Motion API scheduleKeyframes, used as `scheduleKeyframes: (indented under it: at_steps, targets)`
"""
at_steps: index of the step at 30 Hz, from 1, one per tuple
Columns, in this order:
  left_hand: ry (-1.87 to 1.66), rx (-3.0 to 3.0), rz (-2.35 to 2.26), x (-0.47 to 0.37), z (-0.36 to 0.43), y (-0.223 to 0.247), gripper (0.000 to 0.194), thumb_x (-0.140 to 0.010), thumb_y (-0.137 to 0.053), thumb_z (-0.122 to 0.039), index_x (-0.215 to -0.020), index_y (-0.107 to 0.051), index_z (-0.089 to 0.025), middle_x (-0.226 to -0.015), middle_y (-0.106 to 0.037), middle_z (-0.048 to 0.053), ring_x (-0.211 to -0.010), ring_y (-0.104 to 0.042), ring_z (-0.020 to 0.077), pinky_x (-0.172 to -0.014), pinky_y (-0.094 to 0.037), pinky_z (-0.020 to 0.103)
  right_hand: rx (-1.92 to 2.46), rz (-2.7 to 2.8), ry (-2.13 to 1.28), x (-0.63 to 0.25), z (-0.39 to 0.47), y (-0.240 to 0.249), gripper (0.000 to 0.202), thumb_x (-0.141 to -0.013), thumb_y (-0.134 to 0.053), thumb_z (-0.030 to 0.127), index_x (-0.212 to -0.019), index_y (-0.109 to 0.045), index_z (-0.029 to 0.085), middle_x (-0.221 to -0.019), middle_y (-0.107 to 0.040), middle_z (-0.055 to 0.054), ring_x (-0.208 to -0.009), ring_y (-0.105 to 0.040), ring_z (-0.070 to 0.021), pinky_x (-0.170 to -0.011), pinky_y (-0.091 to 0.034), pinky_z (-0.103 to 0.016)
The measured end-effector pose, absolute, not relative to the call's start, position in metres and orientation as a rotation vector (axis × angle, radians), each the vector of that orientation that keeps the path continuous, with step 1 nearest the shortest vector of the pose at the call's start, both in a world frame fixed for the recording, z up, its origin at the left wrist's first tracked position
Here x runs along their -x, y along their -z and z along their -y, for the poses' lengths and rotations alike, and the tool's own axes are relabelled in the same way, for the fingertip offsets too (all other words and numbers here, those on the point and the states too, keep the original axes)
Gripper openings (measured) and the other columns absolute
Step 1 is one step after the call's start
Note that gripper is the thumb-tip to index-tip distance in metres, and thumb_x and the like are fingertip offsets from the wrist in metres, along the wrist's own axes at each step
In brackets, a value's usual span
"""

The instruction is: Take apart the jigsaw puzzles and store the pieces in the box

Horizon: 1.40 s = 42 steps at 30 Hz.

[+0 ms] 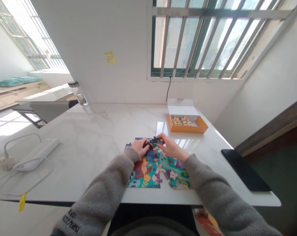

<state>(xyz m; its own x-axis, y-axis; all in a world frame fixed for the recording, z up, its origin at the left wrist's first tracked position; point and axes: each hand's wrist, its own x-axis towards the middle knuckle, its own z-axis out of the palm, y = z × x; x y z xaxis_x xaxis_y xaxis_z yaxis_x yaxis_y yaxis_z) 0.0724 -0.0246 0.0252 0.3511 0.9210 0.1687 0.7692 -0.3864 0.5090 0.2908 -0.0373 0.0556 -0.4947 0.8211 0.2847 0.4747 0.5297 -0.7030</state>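
A colourful jigsaw puzzle, partly joined, lies on the white table in front of me, with a gap at its near edge. Over its far part, my left hand and my right hand both pinch a dark puzzle piece with green and orange marks. The piece is partly covered by my fingers. Whether it touches the puzzle beneath I cannot tell. My right forearm hides the puzzle's right edge.
An orange box of puzzle pieces stands at the back right, its white lid up. A black flat device lies on the right. To the left are a power strip with cables and a glass bottle.
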Motion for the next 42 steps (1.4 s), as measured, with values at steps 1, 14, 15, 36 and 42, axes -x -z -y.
scheduleKeyframes:
  at_steps: [1,14,15,36,42]
  targets:
    - [-0.619,-2.282,-1.511,-0.071,0.024,-0.025,0.017,-0.086,-0.053,-0.029,-0.097,-0.062,-0.019,-0.079,-0.067,0.003,-0.068,-0.060,0.0178,-0.067,-0.042,0.027,1.070,2.153,-0.764,-0.292,0.035,-0.055,0.014,-0.089,-0.053,0.022,-0.103,-0.054,0.020,-0.079,-0.058,0.001,-0.070,-0.052,-0.0148,-0.068,-0.043,-0.027]
    - [-0.601,-2.311,-1.438,-0.065,0.023,-0.024,0.029,-0.081,-0.060,-0.037,-0.105,-0.062,-0.021,-0.078,-0.067,0.001,-0.067,-0.061,0.0180,-0.066,-0.045,0.027,1.129,2.096,-0.791,-0.287,0.024,-0.040,0.027,-0.086,-0.054,0.019,-0.113,-0.054,0.020,-0.085,-0.059,0.001,-0.067,-0.054,-0.0116,-0.064,-0.043,-0.025]
    - [-0.605,-2.314,-1.434,-0.065,0.023,-0.023,0.026,-0.083,-0.059,-0.037,-0.103,-0.063,-0.021,-0.076,-0.067,0.001,-0.066,-0.060,0.0175,-0.066,-0.044,0.027,1.157,2.110,-0.755,-0.292,0.025,-0.044,0.027,-0.086,-0.055,0.021,-0.113,-0.053,0.019,-0.086,-0.059,0.000,-0.067,-0.053,-0.0115,-0.064,-0.043,-0.025]
    - [-0.602,-2.266,-1.435,-0.066,0.024,-0.027,0.023,-0.085,-0.055,-0.037,-0.098,-0.063,-0.020,-0.071,-0.063,0.000,-0.063,-0.057,0.0161,-0.064,-0.043,0.026,0.931,1.852,-1.352,-0.303,0.041,-0.066,0.025,-0.087,-0.059,0.042,-0.089,-0.045,0.021,-0.065,-0.053,0.006,-0.056,-0.052,-0.0104,-0.054,-0.042,-0.024]
    - [-0.563,-2.270,-1.437,-0.068,0.025,-0.030,0.026,-0.084,-0.054,-0.032,-0.104,-0.064,-0.018,-0.078,-0.066,0.002,-0.067,-0.058,0.0170,-0.067,-0.044,0.027,0.959,1.610,-1.430,-0.298,0.042,-0.064,0.030,-0.084,-0.063,0.040,-0.085,-0.039,0.022,-0.068,-0.064,0.002,-0.070,-0.070,-0.0179,-0.068,-0.054,-0.033]
